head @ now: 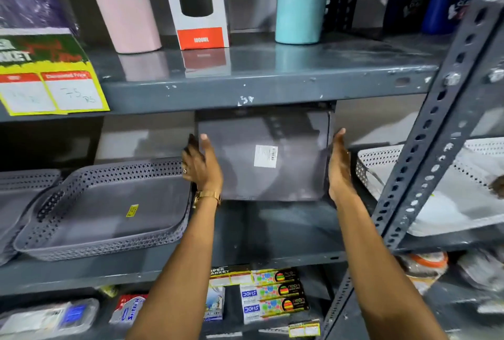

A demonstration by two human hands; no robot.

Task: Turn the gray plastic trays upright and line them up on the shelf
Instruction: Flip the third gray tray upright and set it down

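A gray plastic tray [261, 132] stands on edge on the middle shelf [272, 233], its flat bottom with a white barcode label facing me. My left hand [200, 165] presses its left edge and my right hand [339, 168] presses its right edge. To the left, a stack of gray perforated trays [109, 203] lies flat with the open side up and a yellow sticker inside. Another gray tray stack [16, 198] shows at the far left edge.
A white perforated tray [447, 203] lies to the right behind a slanted gray shelf post [425, 132]. The upper shelf carries tumblers, a boxed bottle [199, 4] and a yellow price tag [49, 78]. Stationery packs fill the lower shelf.
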